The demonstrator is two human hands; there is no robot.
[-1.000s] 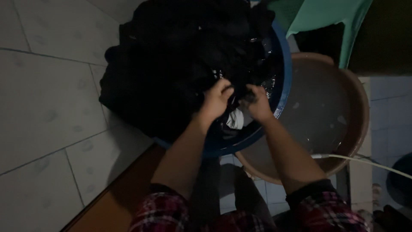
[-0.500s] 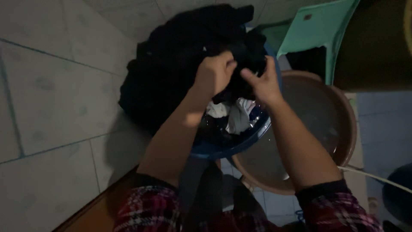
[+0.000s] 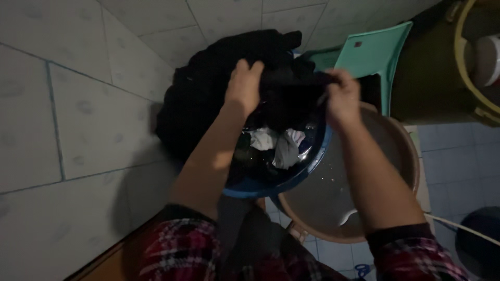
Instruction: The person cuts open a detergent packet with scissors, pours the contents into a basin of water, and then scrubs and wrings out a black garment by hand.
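Note:
My left hand (image 3: 244, 83) and my right hand (image 3: 342, 97) each grip an end of a wet black garment (image 3: 292, 93), lifted and stretched above a blue basin (image 3: 276, 184). Inside the basin lie a white and grey cloth (image 3: 276, 144) and other dark laundry. A large heap of black clothes (image 3: 208, 88) hangs over the basin's far left rim. Both forearms come out of red plaid sleeves.
A brown basin (image 3: 388, 171) with water stands right of the blue one, a white hose (image 3: 458, 225) leading into it. A green plastic chair (image 3: 375, 54) is behind, a yellow-rimmed bucket (image 3: 476, 62) at top right. Pale tiled floor (image 3: 78, 114) lies left.
Both hands have risen out of the blue basin, pulling the black garment up and spreading it apart. The white and grey cloth underneath has come into view.

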